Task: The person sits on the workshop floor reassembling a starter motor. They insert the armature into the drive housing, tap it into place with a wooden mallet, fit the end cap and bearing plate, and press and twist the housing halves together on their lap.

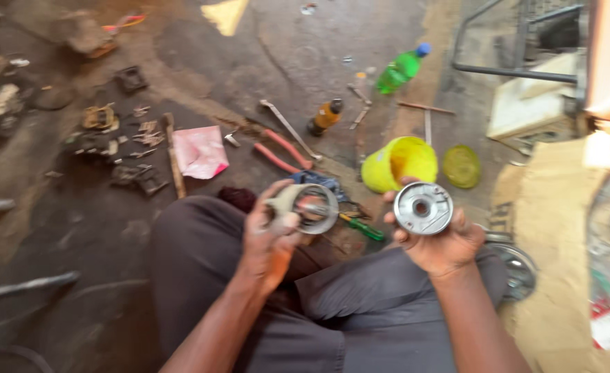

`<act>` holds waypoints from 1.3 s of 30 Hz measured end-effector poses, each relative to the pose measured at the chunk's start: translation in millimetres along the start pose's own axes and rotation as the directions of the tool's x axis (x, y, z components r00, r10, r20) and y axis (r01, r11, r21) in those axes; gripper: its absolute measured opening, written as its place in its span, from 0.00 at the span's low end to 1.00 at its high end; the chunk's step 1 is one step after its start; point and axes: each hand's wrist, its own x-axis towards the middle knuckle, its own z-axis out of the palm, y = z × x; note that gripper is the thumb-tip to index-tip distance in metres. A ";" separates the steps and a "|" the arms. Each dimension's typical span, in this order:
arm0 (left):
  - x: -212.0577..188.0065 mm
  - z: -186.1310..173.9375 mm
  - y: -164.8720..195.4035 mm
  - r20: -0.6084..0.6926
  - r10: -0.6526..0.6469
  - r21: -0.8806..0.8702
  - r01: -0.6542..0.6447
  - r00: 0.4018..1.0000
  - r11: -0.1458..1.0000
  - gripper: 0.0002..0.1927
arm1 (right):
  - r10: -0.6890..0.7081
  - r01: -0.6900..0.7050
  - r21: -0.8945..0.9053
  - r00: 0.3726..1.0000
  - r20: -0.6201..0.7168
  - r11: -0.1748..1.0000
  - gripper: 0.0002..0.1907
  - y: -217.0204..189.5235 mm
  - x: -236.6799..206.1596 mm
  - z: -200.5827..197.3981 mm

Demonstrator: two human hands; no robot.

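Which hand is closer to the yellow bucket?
The right hand. It holds a round metal disc just below the yellow bucket, nearly touching its edge in the picture. The left hand, gripping a metal ring, sits farther off to the bucket's lower left.

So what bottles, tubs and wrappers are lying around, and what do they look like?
Green plastic bottle: lying on the floor at the top, blue cap.
Orange-brown bottle: floor near the middle, dark cap.
Yellow tub: tipped on its side, just beyond the right hand.
Yellow-green lid: round, right of the tub.
Pink wrapper: crumpled, left.
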 end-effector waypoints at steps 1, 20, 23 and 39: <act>-1.8 0.8 -3.9 0.019 -0.027 0.021 0.027 0.999 0.999 0.38 | -0.007 0.007 -0.016 1.000 -0.004 1.000 0.48 -0.1 2.6 -2.7; 11.8 -13.4 -24.9 -0.305 -0.287 -0.157 0.249 0.908 0.956 0.26 | 0.045 -0.050 -0.022 0.979 -0.199 0.999 0.46 40.8 35.5 -45.4; 10.8 -14.1 -26.0 -0.313 -0.282 -0.154 0.245 0.907 0.957 0.26 | 0.078 -0.075 0.028 0.988 -0.131 0.997 0.48 42.8 24.1 -49.3; 10.0 -13.1 -26.9 -0.343 -0.264 -0.041 0.266 0.902 0.963 0.32 | 0.044 -0.035 0.140 0.997 -0.066 0.990 0.44 42.0 4.8 -48.7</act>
